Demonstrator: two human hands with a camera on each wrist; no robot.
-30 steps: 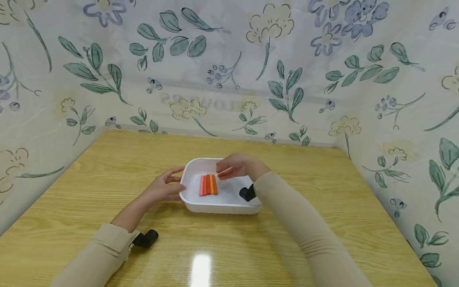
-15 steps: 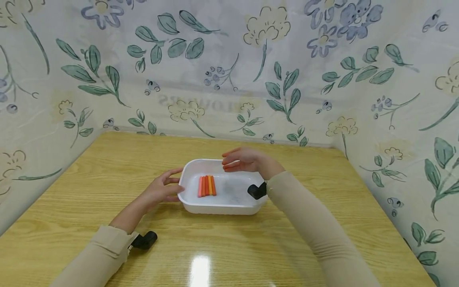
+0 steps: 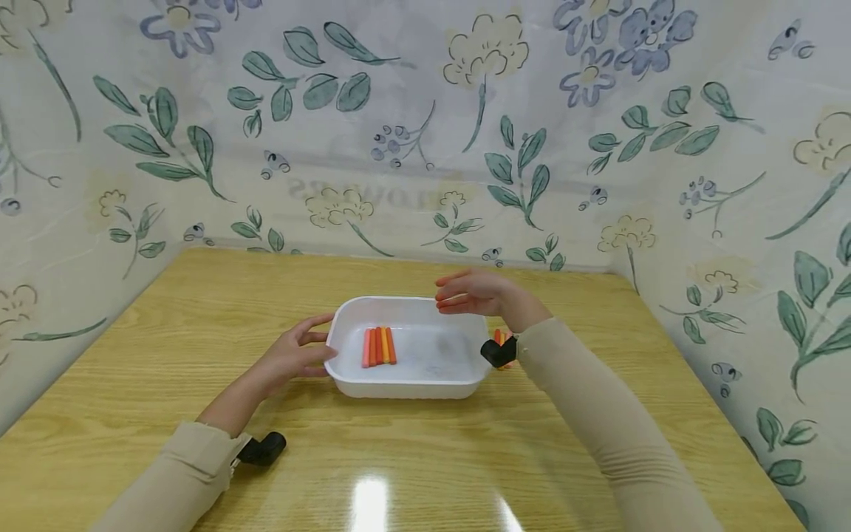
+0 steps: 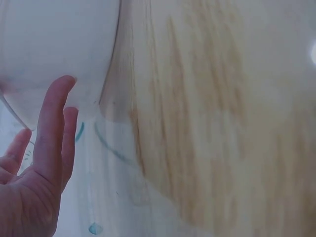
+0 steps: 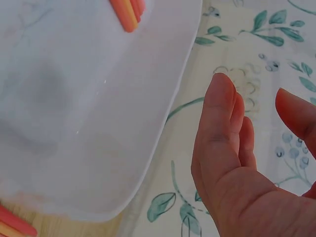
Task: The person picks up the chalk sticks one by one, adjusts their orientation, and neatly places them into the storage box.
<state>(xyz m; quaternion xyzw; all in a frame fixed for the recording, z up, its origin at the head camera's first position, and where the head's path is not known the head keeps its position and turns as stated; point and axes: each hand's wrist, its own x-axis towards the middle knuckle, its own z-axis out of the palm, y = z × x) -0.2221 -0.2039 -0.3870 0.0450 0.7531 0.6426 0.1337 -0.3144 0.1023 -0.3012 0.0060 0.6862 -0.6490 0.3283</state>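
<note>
A white rectangular tray [image 3: 408, 389] stands on the table. Inside, toward its left end, several slim pink, red, orange and yellow sticks [image 3: 379, 347] lie side by side. My left hand [image 3: 299, 352] rests at the tray's left edge, its thumb at the rim and its straight fingers along the outer wall. Over the far right corner hovers my right hand [image 3: 479, 293], holding nothing, with fingers extended and thumb apart. More coloured sticks [image 3: 500, 338] lie on the table just right of the tray, partly hidden by the right wrist's camera.
The wood-grain table [image 3: 399, 458] runs back to a floral-print cloth wall [image 3: 399, 177], which also encloses both sides. A black wrist camera [image 3: 264, 448] juts from the left sleeve, another black camera [image 3: 499, 352] from the right one, close to the tray's right rim.
My right hand has drawn away from the sticks, rising and moving right to the tray's far right corner. Sticks beside the tray have come into view. My left hand stays at the rim.
</note>
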